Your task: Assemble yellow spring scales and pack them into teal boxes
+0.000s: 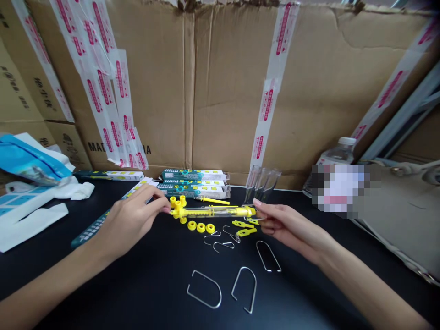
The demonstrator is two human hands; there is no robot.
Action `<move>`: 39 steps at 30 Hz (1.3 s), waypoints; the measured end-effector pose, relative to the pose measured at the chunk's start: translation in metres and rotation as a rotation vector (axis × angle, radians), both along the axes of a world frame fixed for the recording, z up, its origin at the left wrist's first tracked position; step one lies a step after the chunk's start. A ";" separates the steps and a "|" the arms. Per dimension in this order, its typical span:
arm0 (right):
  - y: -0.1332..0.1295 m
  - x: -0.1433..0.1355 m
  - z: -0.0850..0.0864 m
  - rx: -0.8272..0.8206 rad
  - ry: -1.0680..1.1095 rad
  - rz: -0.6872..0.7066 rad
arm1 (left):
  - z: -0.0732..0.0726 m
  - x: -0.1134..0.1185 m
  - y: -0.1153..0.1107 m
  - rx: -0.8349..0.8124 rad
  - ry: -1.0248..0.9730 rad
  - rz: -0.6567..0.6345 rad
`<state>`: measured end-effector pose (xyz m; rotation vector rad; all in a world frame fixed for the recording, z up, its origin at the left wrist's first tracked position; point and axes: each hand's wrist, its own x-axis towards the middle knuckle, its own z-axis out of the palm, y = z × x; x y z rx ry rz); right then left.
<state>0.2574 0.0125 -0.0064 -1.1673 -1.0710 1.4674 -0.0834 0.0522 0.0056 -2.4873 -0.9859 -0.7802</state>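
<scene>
Cardboard (227,91) backs the surface (144,293); left hand (134,215) and right hand (287,224) pinch a seemingly near-complete tube (220,211) at its ends; wire loops (202,300) toward the near edge lie unfitted.

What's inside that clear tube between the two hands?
Inside the tube, a yellow rod shows through the clear wall, toward the left hand. Whatever is inside the yellow fitting at the other end is covered.

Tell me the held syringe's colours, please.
The syringe is clear with yellow parts, best seen in the head view.
</scene>
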 end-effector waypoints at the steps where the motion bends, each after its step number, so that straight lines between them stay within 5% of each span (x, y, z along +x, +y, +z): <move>1: 0.000 0.000 0.001 -0.036 0.071 0.023 | 0.001 -0.004 0.004 -0.002 0.007 0.006; 14: 0.011 0.018 0.002 -0.125 0.145 -0.115 | 0.002 -0.026 0.026 -0.044 0.045 0.035; 24: -0.008 -0.026 -0.002 0.080 0.088 -0.142 | -0.005 -0.008 0.012 -0.098 -0.055 0.083; 32: -0.015 -0.042 -0.003 0.155 0.311 -0.133 | 0.004 0.012 -0.003 -0.651 -0.470 0.075; 39: -0.015 -0.037 -0.002 0.139 0.293 -0.185 | -0.011 0.020 -0.006 -1.104 -0.712 -0.092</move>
